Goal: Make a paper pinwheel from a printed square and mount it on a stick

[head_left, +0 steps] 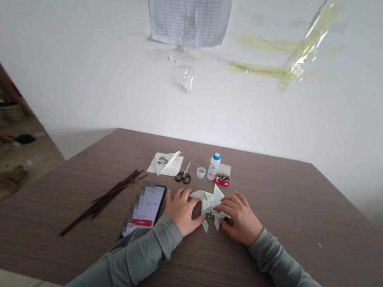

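Note:
A pinwheel (207,201) folded from printed paper lies on the table between my two hands. My left hand (182,210) rests at its left side with the fingers apart and bent, and the thumb tip touches a lower blade. From the right, my right hand (242,219) has its fingers over the paper and its thumb under a right-hand blade, closed on it. The pinwheel's right edge is partly hidden by those fingers. Just behind it stand a white bottle with a blue cap (214,167) and a small red box (222,179) of metal pieces.
Scissors (183,175), a small clear cup (201,172) and printed paper sheets (169,164) lie farther back. A phone (147,209) is beside my left forearm, with several thin dark sticks (104,201) to its left. A white wall (196,115) borders the table's (279,187) far edge.

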Motion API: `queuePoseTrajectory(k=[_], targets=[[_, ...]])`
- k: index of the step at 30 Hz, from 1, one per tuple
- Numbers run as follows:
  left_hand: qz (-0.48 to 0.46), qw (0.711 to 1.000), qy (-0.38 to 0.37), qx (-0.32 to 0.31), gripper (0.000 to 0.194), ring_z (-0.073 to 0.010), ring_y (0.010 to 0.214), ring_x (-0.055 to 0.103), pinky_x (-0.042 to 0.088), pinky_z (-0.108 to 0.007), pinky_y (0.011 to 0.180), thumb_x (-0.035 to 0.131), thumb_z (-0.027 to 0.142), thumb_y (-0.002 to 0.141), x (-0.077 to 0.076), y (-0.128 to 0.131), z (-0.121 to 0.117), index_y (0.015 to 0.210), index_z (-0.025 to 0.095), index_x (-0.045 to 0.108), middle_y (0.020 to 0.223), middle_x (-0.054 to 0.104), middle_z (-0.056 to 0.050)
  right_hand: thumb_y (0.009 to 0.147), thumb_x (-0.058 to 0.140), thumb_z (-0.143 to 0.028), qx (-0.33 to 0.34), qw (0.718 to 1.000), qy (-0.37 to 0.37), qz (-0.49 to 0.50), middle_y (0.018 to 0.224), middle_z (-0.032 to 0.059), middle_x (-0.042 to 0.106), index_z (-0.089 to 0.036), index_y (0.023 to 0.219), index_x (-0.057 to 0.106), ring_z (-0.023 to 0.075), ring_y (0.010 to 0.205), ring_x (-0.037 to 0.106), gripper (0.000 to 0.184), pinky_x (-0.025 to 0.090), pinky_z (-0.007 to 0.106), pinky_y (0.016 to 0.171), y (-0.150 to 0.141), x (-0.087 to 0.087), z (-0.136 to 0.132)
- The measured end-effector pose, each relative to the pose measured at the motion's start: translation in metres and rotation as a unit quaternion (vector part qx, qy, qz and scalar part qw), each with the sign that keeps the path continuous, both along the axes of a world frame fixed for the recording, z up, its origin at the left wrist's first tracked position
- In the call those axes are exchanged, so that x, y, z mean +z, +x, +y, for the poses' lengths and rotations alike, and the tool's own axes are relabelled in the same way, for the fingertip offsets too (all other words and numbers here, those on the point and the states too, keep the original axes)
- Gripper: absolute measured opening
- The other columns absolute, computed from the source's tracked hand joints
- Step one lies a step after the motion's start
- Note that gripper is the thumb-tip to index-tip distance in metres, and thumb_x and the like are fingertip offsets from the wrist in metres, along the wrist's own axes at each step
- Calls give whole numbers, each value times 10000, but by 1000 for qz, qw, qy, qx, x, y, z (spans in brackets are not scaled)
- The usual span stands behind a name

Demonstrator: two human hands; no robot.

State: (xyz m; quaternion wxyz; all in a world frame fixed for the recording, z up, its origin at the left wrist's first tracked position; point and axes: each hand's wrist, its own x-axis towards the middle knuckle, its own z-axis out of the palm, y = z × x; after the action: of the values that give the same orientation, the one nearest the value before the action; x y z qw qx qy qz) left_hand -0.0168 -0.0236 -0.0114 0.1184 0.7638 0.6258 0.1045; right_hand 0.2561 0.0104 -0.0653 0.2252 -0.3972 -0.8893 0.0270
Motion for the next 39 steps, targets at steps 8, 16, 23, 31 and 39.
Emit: queuePoseTrajectory(k=[8,16,23,31,39], targets=[[4,1000,-3,9,475,-524,1783,648,385,-887,1572,1001,460,1076,4,1,-1,1537,346,984,1864,767,-168,1049,831,-175,26,999,-16,9,1297,50,1013,-402,1332,1003,361,1395,895,402,582,750,1445,10,0,3],[-4,1000,-1,-2,535,-543,1809,627,355,-938,1564,988,385,1069,-1,5,-3,1597,309,944,1914,732,-200,1176,779,-356,-30,997,-55,54,1194,47,984,-426,1109,979,418,1422,871,222,583,802,1438,2,-11,2],[-2,1000,5,1,565,-540,1811,627,379,-918,1568,1001,383,1057,-8,9,-3,1613,310,928,1925,719,-189,1159,792,-399,-113,985,-76,102,1225,105,986,-366,1181,983,442,1382,882,195,491,936,1450,-8,-27,3],[6,1000,0,-7,545,-532,1812,611,373,-927,1567,974,404,1078,-7,9,-2,1611,310,914,1921,721,-179,1171,766,-469,-142,977,-39,157,1063,65,960,-358,1145,965,363,1205,899,229,384,925,1500,-12,-35,4],[-6,1000,-2,-9,542,-536,1794,612,356,-926,1568,978,436,1073,-7,9,-2,1598,312,925,1914,716,-183,1261,683,-384,-128,986,34,106,1110,69,975,-351,1121,1011,342,1213,876,359,433,799,1509,-14,-39,2]])
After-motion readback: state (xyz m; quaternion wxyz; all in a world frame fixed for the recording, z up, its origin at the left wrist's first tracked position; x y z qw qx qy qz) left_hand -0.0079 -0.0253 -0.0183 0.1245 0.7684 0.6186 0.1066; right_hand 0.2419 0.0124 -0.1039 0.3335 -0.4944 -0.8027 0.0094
